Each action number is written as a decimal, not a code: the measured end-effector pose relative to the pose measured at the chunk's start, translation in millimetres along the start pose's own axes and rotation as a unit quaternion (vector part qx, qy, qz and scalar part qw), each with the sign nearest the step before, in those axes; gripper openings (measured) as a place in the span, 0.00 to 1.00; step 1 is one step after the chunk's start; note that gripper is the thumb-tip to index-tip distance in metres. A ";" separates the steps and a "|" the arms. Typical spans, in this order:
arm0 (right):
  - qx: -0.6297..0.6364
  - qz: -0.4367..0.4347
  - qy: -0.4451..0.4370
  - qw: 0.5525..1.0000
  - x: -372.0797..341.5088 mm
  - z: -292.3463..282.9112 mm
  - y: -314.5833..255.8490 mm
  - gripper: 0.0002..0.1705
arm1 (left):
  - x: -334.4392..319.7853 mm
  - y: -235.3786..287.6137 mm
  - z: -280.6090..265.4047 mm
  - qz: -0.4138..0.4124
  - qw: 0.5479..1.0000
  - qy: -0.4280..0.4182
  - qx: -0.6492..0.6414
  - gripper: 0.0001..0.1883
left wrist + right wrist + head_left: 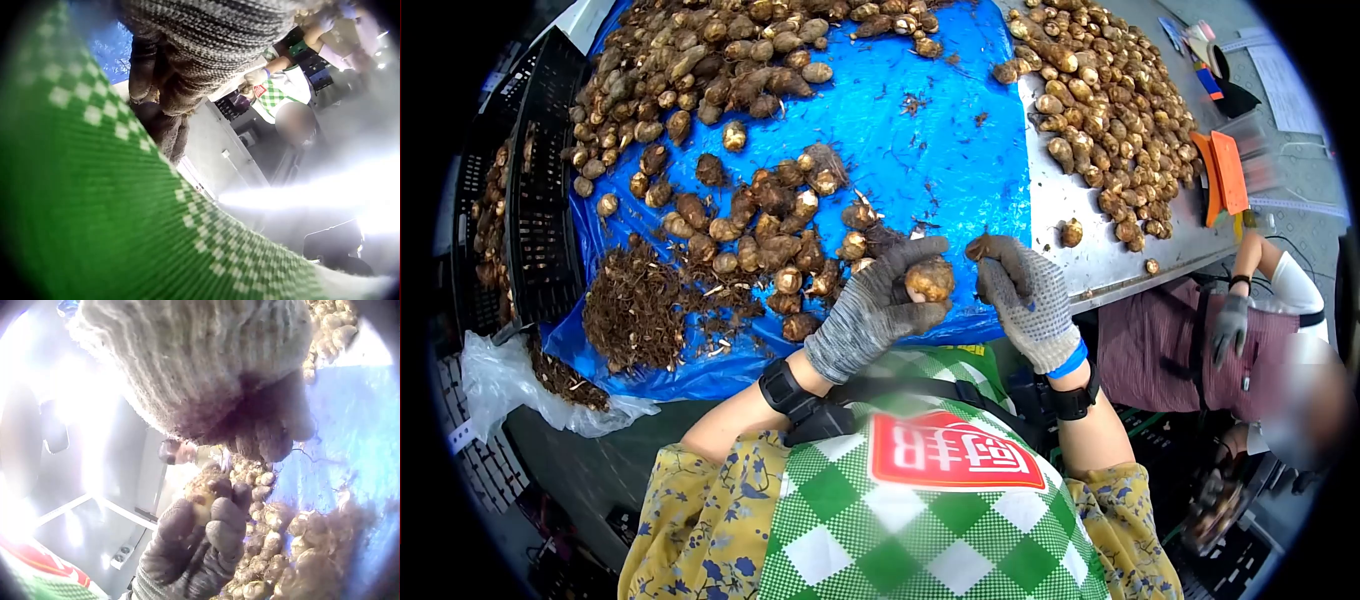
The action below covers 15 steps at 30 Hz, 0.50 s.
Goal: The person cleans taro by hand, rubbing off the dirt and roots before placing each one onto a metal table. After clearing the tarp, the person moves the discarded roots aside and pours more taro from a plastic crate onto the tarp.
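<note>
Head view: both hands meet over the near edge of the blue sheet (pixel 920 140), forearms reaching up from below it. The left hand (pixel 870 305) curls thumb and fingers round 1 round tuber (pixel 930 279). The right hand (pixel 1030 300), beside it, has bent fingers pinching a brown scrap (pixel 977 248). Left of the sheet, a black crate (pixel 545 190) holds brown tubers (pixel 492 240); a clear plastic bag (pixel 510 385) lies at its near left corner. Right of the sheet, a tuber heap (pixel 1100 110) lies on the metal counter (pixel 1055 255).

Left wrist view: the left hand's fingers bend downward near the sheet; its hold cannot be told.

Right wrist view: the right hand's fingers curl inward beside the sheet, their hold unclear; the left hand grips the round tuber.
</note>
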State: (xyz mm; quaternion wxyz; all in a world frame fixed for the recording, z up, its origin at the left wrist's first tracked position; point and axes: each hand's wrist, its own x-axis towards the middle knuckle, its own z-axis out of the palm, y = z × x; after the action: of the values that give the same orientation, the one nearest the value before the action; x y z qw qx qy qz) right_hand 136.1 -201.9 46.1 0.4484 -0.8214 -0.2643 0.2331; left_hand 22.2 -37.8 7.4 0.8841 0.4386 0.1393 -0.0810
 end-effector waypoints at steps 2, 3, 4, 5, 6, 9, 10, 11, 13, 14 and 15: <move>-0.094 -0.019 -0.033 0.995 0.0 0.3 -6.2 0.06 | -1.5 4.5 1.3 -0.031 0.999 0.006 0.002 0.34; -0.072 -0.085 -0.027 0.993 0.7 2.3 -10.6 0.09 | -1.3 2.9 -0.1 -0.016 0.999 0.002 0.043 0.34; -0.123 -0.074 -0.046 0.989 1.8 3.0 -17.7 0.10 | -0.6 -0.5 -2.4 0.000 0.996 -0.002 0.084 0.34; -0.173 -0.061 -0.065 0.981 2.7 3.4 -25.7 0.11 | -0.2 -2.4 -3.5 0.016 0.992 -0.006 0.125 0.34; -0.222 -0.049 -0.084 0.970 3.3 6.3 -30.6 0.12 | 0.8 -0.2 -3.0 0.021 0.988 -0.026 0.150 0.34; -0.162 -0.095 -0.063 0.980 3.0 13.9 -25.1 0.13 | 2.7 5.5 -1.5 0.030 0.977 -0.058 0.204 0.35; -0.135 -0.106 -0.060 0.983 2.9 14.7 -17.6 0.13 | 0.4 4.5 -1.8 0.029 0.976 -0.049 0.208 0.35; -0.135 -0.113 -0.053 0.983 2.1 11.0 -4.1 0.12 | -1.4 3.8 -1.7 0.028 0.976 -0.040 0.211 0.35; -0.240 -0.078 -0.050 0.966 4.3 -2.4 6.8 0.10 | -2.7 3.4 -0.6 0.021 0.992 -0.026 0.119 0.36; -0.292 -0.061 -0.048 0.953 5.4 -5.7 8.6 0.10 | -2.5 3.5 -0.1 0.017 0.997 -0.020 0.073 0.36; -0.206 -0.043 -0.011 0.977 4.2 -6.9 6.3 0.09 | -1.3 4.2 0.3 0.020 0.997 -0.009 0.068 0.36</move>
State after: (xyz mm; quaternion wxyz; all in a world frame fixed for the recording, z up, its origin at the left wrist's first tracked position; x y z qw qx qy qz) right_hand 144.9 -206.3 43.5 0.2758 -0.8814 -0.3472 0.1630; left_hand 22.2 -35.4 11.1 0.8549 0.4998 0.1165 -0.0764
